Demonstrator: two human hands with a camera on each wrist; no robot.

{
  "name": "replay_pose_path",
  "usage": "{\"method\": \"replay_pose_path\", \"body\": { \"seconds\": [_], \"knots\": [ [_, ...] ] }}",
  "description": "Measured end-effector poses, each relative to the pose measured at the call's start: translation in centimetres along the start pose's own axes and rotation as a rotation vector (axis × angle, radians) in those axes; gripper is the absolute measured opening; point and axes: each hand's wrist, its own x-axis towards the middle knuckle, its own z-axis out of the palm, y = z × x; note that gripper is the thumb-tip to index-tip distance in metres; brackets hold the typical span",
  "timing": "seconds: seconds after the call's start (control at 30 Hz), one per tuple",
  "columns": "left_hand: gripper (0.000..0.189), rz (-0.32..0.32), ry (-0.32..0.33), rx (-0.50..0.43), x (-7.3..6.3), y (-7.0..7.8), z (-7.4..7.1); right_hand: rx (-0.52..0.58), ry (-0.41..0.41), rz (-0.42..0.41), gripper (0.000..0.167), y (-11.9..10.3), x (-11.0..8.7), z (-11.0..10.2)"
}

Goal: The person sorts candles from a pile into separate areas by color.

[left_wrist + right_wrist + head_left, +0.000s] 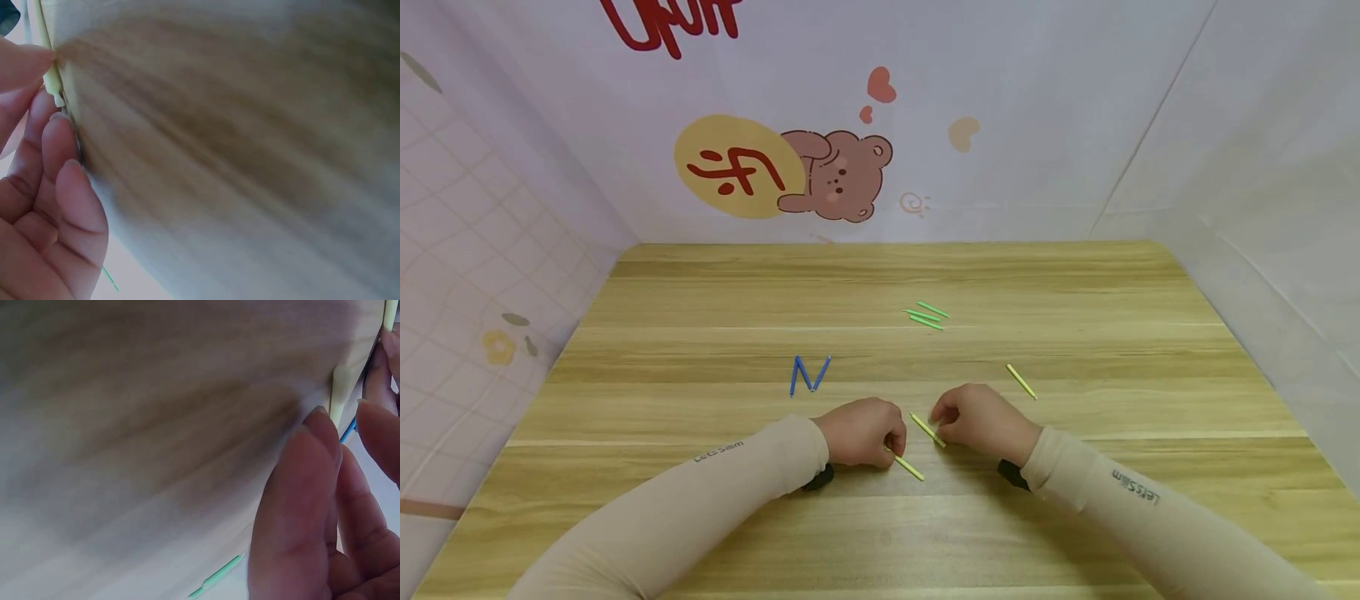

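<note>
My left hand (pixel 868 432) pinches the upper end of a thin yellow stick (pixel 910 468) lying slanted at the table's front middle. In the left wrist view, the thumb presses on that yellow stick (pixel 52 81) close to its narrow tip. A second yellow stick (pixel 927 429) lies between the two hands. Beside it is my right hand (pixel 988 421), fingers loosely bent. The right wrist view shows a gap between thumb and forefinger, with this yellow stick (pixel 339 394) at the fingertips; whether they touch it I cannot tell.
Blue sticks (pixel 802 373) form a zigzag like an N at left. Several green sticks (pixel 927 316) lie grouped farther back. Another yellow stick (pixel 1022 382) is beyond the right hand. The wooden table (pixel 700 292) meets a printed cloth wall (pixel 1022 167).
</note>
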Motion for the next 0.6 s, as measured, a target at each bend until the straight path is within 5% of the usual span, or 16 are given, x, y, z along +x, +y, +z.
{"method": "replay_pose_path", "body": {
  "seconds": [0.6],
  "knots": [
    [0.015, -0.005, 0.003, 0.009, 0.00, 0.12, -0.03, -0.129, -0.005, -0.040, 0.012, -0.80, 0.31, 0.79]
  ]
}}
